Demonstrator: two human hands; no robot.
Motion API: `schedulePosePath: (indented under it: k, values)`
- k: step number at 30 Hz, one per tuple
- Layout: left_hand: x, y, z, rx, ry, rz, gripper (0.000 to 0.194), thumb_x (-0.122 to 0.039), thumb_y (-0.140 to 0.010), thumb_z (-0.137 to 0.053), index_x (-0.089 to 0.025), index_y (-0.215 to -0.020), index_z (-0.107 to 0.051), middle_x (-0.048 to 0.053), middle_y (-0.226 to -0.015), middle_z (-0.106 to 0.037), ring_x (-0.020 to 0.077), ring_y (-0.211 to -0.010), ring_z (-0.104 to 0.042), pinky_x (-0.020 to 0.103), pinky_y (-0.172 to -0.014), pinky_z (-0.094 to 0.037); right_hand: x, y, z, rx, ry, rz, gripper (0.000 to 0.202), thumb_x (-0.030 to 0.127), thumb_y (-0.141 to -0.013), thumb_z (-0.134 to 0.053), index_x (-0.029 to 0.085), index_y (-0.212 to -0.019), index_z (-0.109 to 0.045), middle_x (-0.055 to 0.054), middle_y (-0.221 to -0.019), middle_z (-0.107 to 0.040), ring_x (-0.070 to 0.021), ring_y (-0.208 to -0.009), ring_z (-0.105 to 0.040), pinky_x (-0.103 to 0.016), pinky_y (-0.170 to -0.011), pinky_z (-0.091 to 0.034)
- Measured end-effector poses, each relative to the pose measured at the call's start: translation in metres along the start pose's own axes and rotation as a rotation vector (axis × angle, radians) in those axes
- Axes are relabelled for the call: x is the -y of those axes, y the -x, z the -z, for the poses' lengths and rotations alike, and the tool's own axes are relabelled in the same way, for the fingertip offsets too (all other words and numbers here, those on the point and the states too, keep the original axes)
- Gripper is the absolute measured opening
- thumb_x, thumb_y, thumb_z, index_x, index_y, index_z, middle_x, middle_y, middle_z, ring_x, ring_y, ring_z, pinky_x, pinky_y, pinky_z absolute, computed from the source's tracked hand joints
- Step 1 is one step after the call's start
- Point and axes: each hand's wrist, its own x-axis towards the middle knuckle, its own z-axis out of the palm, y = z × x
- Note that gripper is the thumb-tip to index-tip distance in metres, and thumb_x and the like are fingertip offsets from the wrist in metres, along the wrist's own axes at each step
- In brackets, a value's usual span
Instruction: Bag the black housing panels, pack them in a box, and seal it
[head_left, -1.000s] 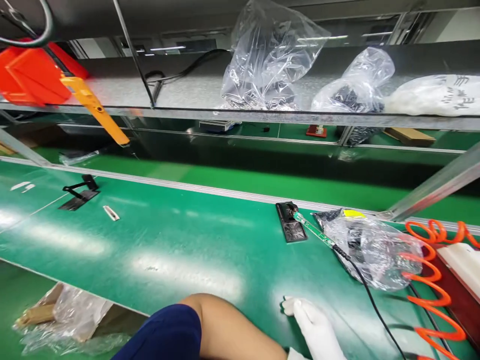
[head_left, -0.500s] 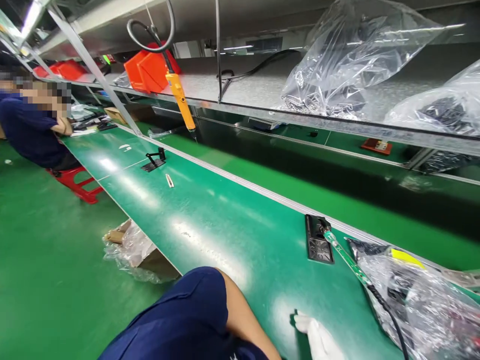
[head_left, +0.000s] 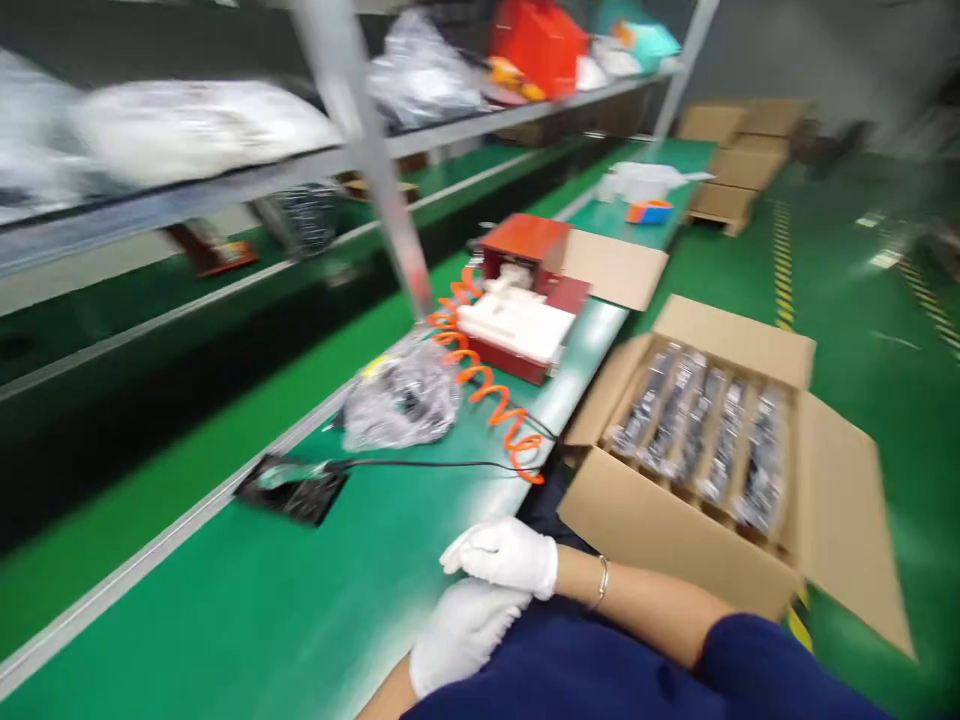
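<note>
Both my hands wear white gloves and rest together at the near edge of the green bench, with no object visible in them. My right hand (head_left: 502, 556) lies on top, fingers stretched out flat toward the left. Beneath and in front of it is my left hand (head_left: 461, 637), laid flat, its fingertips partly covered by the right hand and blurred. Farther left on the bench (head_left: 405, 530) is a black tray-like part (head_left: 311, 497) with a green-handled, corded tool (head_left: 289, 473) across it. A clear plastic bag (head_left: 405, 400) of dark parts lies beyond.
An open cardboard box (head_left: 682, 530) with several plastic-wrapped dark items in divided slots stands at the right. A red machine (head_left: 525, 245) with a white top plate and a coiled orange hose (head_left: 487, 380) sits farther along the bench. A shelf post (head_left: 375, 170) rises behind.
My view has swung right, from the bench's left stretch to the red machine and box. Both gloved hands now show together; before, only one glove was in sight at the bottom.
</note>
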Motion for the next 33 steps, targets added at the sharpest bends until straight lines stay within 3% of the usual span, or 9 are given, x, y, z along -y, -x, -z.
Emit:
schedulePosePath:
  k: [3,6,8,11,15,19,24,29,33]
  values:
    - [0.012,-0.002,0.006,-0.107,0.191,0.139,0.045,-0.056,-0.090,-0.041,-0.035,-0.110,-0.076,0.000,-0.101,-0.079,0.0251,-0.094,-0.074,0.035,-0.094,-0.059,-0.010,0.081,0.056,-0.374,0.329,-0.157,0.030,0.029,-0.097,-0.048,0.017,-0.103,-0.075,-0.008,-0.108,-0.075,-0.0164,-0.102,-0.070,-0.025,-0.097,-0.052]
    - [0.013,-0.010,0.005,-0.135,0.272,0.237,0.050,-0.063,-0.086,-0.044,-0.033,-0.112,-0.074,0.000,-0.101,-0.079,0.0253,-0.094,-0.074,0.035,-0.094,-0.059,-0.021,0.176,0.102,-0.726,0.775,-0.590,0.038,0.021,-0.092,-0.055,0.009,-0.126,-0.066,-0.020,-0.129,-0.065,-0.0270,-0.124,-0.060,-0.039,-0.111,-0.040]
    - [0.001,-0.020,0.004,-0.010,0.240,0.223,0.054,-0.063,-0.086,-0.045,-0.028,-0.116,-0.073,0.003,-0.104,-0.078,0.0251,-0.095,-0.073,0.037,-0.095,-0.059,-0.028,0.229,0.118,-0.793,0.899,-0.813,0.053,0.019,-0.089,-0.059,0.000,-0.138,-0.054,-0.029,-0.139,-0.053,-0.0347,-0.133,-0.051,-0.045,-0.113,-0.034]
    - [-0.036,-0.048,0.003,0.234,0.050,0.065,0.050,-0.055,-0.089,-0.045,-0.024,-0.118,-0.073,0.005,-0.114,-0.076,0.0248,-0.105,-0.071,0.039,-0.103,-0.054,-0.036,0.275,0.125,-0.691,1.024,-1.045,0.060,0.022,-0.089,-0.059,-0.002,-0.142,-0.048,-0.030,-0.141,-0.051,-0.0356,-0.133,-0.048,-0.045,-0.112,-0.032]
    - [-0.093,-0.111,-0.017,0.380,-0.247,-0.264,0.042,-0.039,-0.097,-0.042,-0.024,-0.130,-0.065,0.004,-0.132,-0.067,0.0217,-0.123,-0.061,0.037,-0.114,-0.042,-0.050,0.287,0.126,-0.634,1.034,-1.093,0.064,0.029,-0.086,-0.064,0.007,-0.144,-0.049,-0.022,-0.134,-0.059,-0.0303,-0.127,-0.052,-0.042,-0.113,-0.028]
    - [-0.125,-0.181,-0.058,0.364,-0.655,-0.439,0.049,-0.033,-0.097,-0.050,-0.016,-0.143,-0.050,0.012,-0.136,-0.062,0.0274,-0.120,-0.062,0.037,-0.103,-0.048,-0.064,0.284,0.134,-0.578,1.042,-1.160,0.073,0.039,-0.080,-0.074,0.014,-0.144,-0.050,-0.017,-0.114,-0.069,-0.0304,-0.107,-0.062,-0.043,-0.102,-0.038]
    - [-0.123,-0.239,-0.092,0.299,-0.855,-0.480,0.053,-0.017,-0.085,-0.064,-0.014,-0.136,-0.051,0.018,-0.138,-0.057,0.0325,-0.128,-0.053,0.043,-0.105,-0.043,-0.072,0.281,0.136,-0.541,1.119,-1.249,0.061,0.038,-0.091,-0.064,0.016,-0.145,-0.047,-0.020,-0.107,-0.066,-0.0323,-0.099,-0.062,-0.041,-0.084,-0.041]
    - [-0.110,-0.267,-0.098,0.297,-0.965,-0.438,0.027,-0.014,-0.091,-0.050,-0.009,-0.114,-0.063,0.022,-0.114,-0.067,0.0347,-0.112,-0.063,0.048,-0.098,-0.045,-0.075,0.282,0.135,-0.521,1.138,-1.264,0.056,0.042,-0.094,-0.061,0.021,-0.143,-0.046,-0.016,-0.106,-0.067,-0.0296,-0.096,-0.063,-0.038,-0.080,-0.041]
    - [-0.107,-0.282,-0.100,0.353,-0.996,-0.424,0.025,-0.017,-0.094,-0.045,-0.011,-0.109,-0.064,0.021,-0.112,-0.068,0.0319,-0.109,-0.065,0.041,-0.089,-0.049,-0.073,0.283,0.135,-0.521,1.143,-1.249,0.054,0.042,-0.093,-0.061,0.021,-0.141,-0.047,-0.015,-0.104,-0.067,-0.0294,-0.095,-0.063,-0.038,-0.079,-0.042]
